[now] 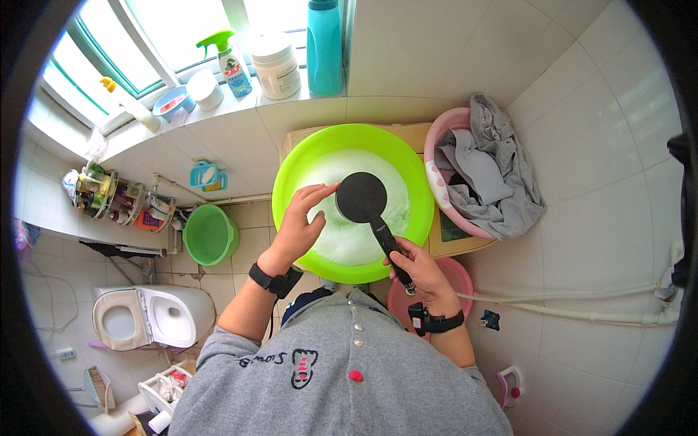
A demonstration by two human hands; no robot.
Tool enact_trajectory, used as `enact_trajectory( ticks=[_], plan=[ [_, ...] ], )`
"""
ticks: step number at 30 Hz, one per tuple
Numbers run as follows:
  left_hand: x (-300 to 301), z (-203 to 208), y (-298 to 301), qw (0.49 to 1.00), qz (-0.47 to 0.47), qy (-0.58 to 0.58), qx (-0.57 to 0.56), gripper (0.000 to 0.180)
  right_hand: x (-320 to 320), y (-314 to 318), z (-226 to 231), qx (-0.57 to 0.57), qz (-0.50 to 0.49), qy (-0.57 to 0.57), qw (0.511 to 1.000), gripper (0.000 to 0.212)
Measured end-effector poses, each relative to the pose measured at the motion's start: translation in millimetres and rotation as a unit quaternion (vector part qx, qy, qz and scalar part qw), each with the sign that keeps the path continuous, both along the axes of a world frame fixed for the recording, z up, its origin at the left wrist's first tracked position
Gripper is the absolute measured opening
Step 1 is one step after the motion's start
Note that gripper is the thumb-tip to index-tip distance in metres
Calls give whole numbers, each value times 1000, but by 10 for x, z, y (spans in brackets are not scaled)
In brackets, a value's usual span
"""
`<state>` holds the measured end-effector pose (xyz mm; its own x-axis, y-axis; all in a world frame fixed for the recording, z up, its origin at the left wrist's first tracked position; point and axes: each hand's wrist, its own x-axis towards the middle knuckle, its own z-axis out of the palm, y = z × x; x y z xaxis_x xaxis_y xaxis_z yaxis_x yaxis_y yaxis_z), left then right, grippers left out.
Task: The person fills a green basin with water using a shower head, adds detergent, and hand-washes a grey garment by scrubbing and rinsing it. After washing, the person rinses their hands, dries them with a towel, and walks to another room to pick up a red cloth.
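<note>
My right hand [418, 269] grips the handle of a black shower head [361, 198], whose round face hangs over a bright green basin [291, 171] of foamy white water. My left hand [299, 221] reaches over the basin, its fingertips touching the left edge of the shower head. Both wrists wear black bands. The green basin rests on a beige surface [414, 134].
A pink basin [443, 131] with grey clothes [494, 171] sits to the right. Another pink basin [462, 272] lies below. A small green bucket [209, 234] and a toilet [149, 316] stand on the left. Bottles and tubs [276, 62] line the window sill. A white hose [582, 309] runs along the right wall.
</note>
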<state>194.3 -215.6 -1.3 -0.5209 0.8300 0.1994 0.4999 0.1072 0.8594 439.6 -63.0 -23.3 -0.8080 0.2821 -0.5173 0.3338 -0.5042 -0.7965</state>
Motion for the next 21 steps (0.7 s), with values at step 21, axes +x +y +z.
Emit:
enact_trajectory(
  ticks=[21],
  plan=[
    [-13, -31, 23, 1000, 0, 1, 0, 63, -10, 13, -2, -15, -10, 0, 1000, 48]
  ],
)
